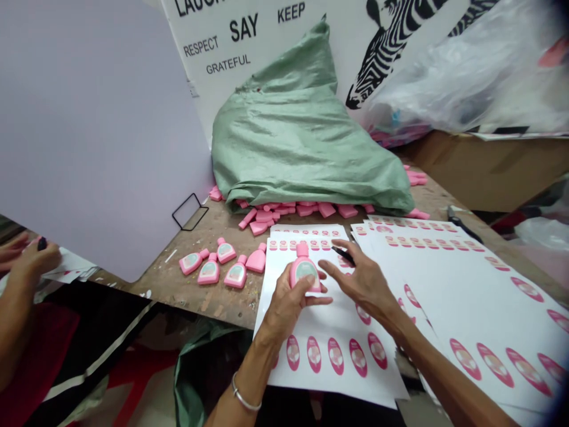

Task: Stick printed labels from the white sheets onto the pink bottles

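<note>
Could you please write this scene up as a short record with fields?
Left hand: holds a labelled pink bottle, cap up
Right hand: holds a slim black tool
Under the hands: sticker sheets
To the left: five pink bottles, four with labels showing
Behind: green sack, pink pieces at its base
Far left: another person's hand

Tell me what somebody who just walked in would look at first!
Probably the big green sack, slumped in the middle of the table with little pink bottles peeking out under its front edge. Next might come the pink bottle in the left hand, above white sheets of pink stickers. The striped zebra picture on the wall behind, toward the right, stands out too.
</note>
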`<state>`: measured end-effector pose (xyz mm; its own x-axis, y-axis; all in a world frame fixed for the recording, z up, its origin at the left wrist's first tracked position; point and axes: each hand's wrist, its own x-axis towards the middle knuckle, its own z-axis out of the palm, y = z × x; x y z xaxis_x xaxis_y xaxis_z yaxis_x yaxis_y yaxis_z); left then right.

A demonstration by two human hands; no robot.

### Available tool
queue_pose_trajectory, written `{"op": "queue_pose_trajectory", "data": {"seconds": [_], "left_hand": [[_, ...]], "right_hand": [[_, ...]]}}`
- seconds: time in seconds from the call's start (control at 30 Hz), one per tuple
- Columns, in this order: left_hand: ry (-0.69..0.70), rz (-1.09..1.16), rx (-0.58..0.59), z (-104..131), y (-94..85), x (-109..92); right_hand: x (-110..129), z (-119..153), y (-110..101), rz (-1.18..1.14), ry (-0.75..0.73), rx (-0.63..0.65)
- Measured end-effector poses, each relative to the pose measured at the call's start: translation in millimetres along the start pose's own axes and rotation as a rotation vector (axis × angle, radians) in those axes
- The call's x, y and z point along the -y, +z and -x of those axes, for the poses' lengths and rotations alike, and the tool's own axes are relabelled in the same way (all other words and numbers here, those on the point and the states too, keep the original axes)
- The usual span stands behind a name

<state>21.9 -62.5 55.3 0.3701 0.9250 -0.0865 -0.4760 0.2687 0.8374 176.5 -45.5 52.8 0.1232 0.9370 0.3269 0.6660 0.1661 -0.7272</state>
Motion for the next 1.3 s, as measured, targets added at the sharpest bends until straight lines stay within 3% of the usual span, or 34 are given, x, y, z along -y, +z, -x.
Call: {"op": "queue_pose_trajectory", "data": {"seconds": [0.1,0.2,0.27,0.33,0.43,0.57,0.63,0.7,0.77,0.9,1.0,1.07,1.13,1.3], "left_hand": [[-0.08,-0.052,0.054,7.4,1.2,-2.8],[-0.139,-0.124,0.024,15.2,-11.0,-4.2],[-0.139,-0.233,-0.101,18.3,-30.8,-5.9],[-0.089,-0.487,-0.339,18.8,-57.1,-9.9],[0.006,-0.894,-0.677,15.3,-95.0,-19.3],[0.023,-1.338,-0.773,7.9,-118.2,-30.0],[0.161,-1.498,-0.846,4.4,-116.2,-32.9],[0.387,-1.488,-0.866,-0.2,-106.0,-33.6],[0.484,-1.321,-0.762,-6.9,-88.5,-30.6],[0.192,-0.835,-0.459,-21.6,-44.0,-11.1],[0.123,-0.595,-0.433,-23.9,-24.3,6.7],[0.136,-0.49,-0.483,-20.8,-24.2,13.5],[0.096,-0.347,-0.47,-15.8,-31.9,15.2],[0.0,-0.139,-0.428,-0.4,-54.4,14.4]], "right_hand": [[5.9,-5.1,9.6,-0.243,0.048,0.219],[-3.6,-22.6,21.0,-0.251,0.072,0.299],[-23.9,-48.3,25.5,-0.102,0.073,0.299],[-50.1,-84.1,27.5,0.145,0.152,0.276],[-83.1,-142.5,30.7,0.332,0.313,0.189],[-98.1,-192.1,38.3,0.422,0.437,0.17],[-96.6,-195.9,39.9,0.446,0.455,0.171],[-90.3,-183.3,39.3,0.461,0.44,0.183],[-77.8,-153.6,37.7,0.449,0.385,0.219],[-34.3,-61.6,36.3,0.2,0.158,0.343],[-4.6,-6.0,35.2,-0.027,0.11,0.413],[2.2,9.2,29.3,-0.156,0.065,0.489],[-3.8,11.0,17.1,-0.144,0.056,0.505],[-45.5,20.0,-18.8,0.473,0.183,0.275]]}}
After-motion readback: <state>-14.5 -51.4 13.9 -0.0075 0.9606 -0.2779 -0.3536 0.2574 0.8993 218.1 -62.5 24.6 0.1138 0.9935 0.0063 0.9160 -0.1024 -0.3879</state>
